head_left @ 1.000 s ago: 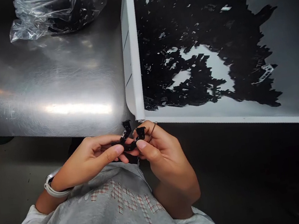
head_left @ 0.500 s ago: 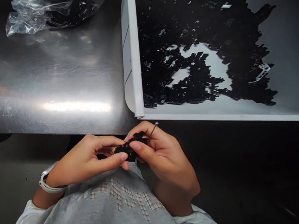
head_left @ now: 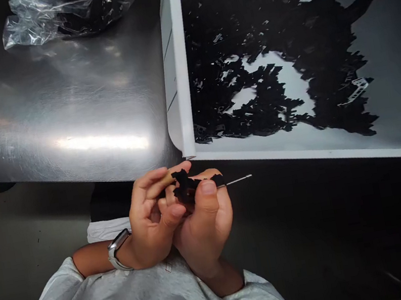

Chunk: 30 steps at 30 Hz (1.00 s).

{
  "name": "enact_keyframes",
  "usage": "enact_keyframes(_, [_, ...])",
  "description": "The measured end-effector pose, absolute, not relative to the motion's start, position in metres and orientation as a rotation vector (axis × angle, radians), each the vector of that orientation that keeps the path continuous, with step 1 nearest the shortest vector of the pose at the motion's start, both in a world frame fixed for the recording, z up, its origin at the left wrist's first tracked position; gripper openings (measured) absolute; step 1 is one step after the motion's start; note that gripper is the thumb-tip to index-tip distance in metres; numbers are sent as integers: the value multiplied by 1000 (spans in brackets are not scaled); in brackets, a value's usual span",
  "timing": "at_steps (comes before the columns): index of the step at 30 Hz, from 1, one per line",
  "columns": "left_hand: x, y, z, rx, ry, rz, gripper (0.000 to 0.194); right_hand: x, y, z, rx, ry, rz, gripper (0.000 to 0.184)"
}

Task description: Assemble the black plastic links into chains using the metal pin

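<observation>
Both hands meet in front of my body, below the edge of the white tray. My right hand (head_left: 204, 221) pinches a small, jagged black plastic part (head_left: 182, 186) under its thumb. A thin metal rod (head_left: 239, 180) sticks out to the right past that hand's fingers; its other end is hidden. My left hand (head_left: 150, 217), palm turned up, has its fingers curled round the left end of the black part, with the thumb beneath it. The fingers cover some of the part, so its full shape is unclear.
A white tray (head_left: 263, 156) at the right holds a heap of black plastic parts (head_left: 258, 12), with a few pale pieces among them. On the scratched metal table (head_left: 61, 101) at the left, a clear plastic bag (head_left: 77, 9) with dark contents lies near the far edge.
My left hand has rolled over, palm up. My right hand has turned the black part, and the metal rod now points right instead of up. Both hands are closer together.
</observation>
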<state>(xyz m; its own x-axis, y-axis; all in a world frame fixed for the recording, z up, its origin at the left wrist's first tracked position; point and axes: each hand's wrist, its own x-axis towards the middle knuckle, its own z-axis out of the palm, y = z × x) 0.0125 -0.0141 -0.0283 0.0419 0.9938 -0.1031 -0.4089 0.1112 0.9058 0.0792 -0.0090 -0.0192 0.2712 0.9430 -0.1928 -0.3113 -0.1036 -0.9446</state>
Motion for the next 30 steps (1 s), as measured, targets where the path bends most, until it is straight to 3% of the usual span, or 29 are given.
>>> enact_keyframes(8, [-2, 3, -37, 1063, 780, 1384, 22, 74, -5, -16, -1142, -657, 1263, 47])
enact_keyframes(13, [-10, 9, -42, 1155, 747, 1307, 35, 72, -6, -15, -1101, -665, 1284, 52])
enact_keyframes(19, [-8, 12, -39, 1008, 694, 1383, 21, 75, -8, -18, -1036, -692, 1326, 43])
enact_keyframes(24, [-8, 19, -50, 1183, 538, 1430, 28, 75, -12, -23, -1017, -649, 1272, 39])
enact_keyframes(30, [-12, 28, -48, 1267, 461, 1352, 20, 82, -13, -24, -946, -703, 1263, 34])
